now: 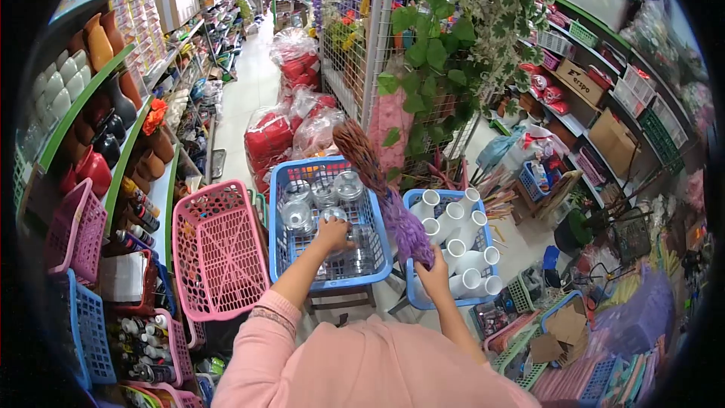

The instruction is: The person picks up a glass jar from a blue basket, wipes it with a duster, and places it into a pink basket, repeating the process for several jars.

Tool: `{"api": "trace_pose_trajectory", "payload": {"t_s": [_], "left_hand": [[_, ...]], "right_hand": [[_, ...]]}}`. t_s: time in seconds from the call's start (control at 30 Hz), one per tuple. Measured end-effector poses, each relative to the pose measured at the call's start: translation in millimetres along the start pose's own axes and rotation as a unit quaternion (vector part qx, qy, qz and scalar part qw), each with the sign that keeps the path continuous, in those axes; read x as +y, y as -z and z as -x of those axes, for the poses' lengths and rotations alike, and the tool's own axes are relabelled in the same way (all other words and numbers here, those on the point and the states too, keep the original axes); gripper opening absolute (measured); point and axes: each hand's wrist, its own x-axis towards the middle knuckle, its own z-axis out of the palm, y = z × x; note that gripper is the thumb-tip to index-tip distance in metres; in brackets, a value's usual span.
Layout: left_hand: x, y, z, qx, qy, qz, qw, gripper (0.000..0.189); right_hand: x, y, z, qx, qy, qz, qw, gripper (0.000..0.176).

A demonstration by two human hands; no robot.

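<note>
Clear glass jars [297, 217] stand in a blue plastic basket [276, 264] in front of me. My left hand [334, 235] reaches into that basket, its fingers curled at the top of one clear glass jar [332, 215]; the fingertips are partly hidden. To the right, my right hand [433, 272] is closed around the lower end of a long bundle [408, 234], shaggy and purple below, brown-orange above. The bundle slants up and left across the gap between two baskets. Beside this hand, a second blue basket [414, 295] holds several white vases [477, 260].
A pink basket [257, 238] lies left of the glass jars. Red goods in clear plastic bags [269, 136] are piled behind. Hanging green leaves [427, 38] cover a wire rack. Vase shelves [113, 121] line the left; crowded shelves [581, 125] line the right.
</note>
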Motion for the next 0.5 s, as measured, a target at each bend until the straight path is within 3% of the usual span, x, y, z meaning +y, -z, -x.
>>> {"api": "trace_pose_trajectory", "payload": {"t_s": [0.07, 0.17, 0.43, 0.5], "left_hand": [[-3.9, 2.3, -17.3, -0.049, 0.007, 0.015, 0.999, 0.079], [-2.4, 13.0, -30.5, -0.191, 0.013, -0.032, 0.981, 0.091], [2.5, 18.0, -42.7, -0.213, 0.0, -0.06, 0.975, 0.086], [-0.4, 26.9, -33.4, -0.16, -0.005, 0.001, 0.987, 0.086]], "right_hand": [[2.0, 12.8, 9.2, -0.019, -0.026, -0.001, 0.999, 0.039], [19.7, 22.8, 22.8, -0.014, -0.032, -0.037, 0.999, 0.034], [27.6, 38.3, 38.5, -0.024, -0.08, -0.079, 0.993, 0.028], [28.3, 39.3, 37.0, -0.024, -0.072, -0.077, 0.994, 0.029]]}}
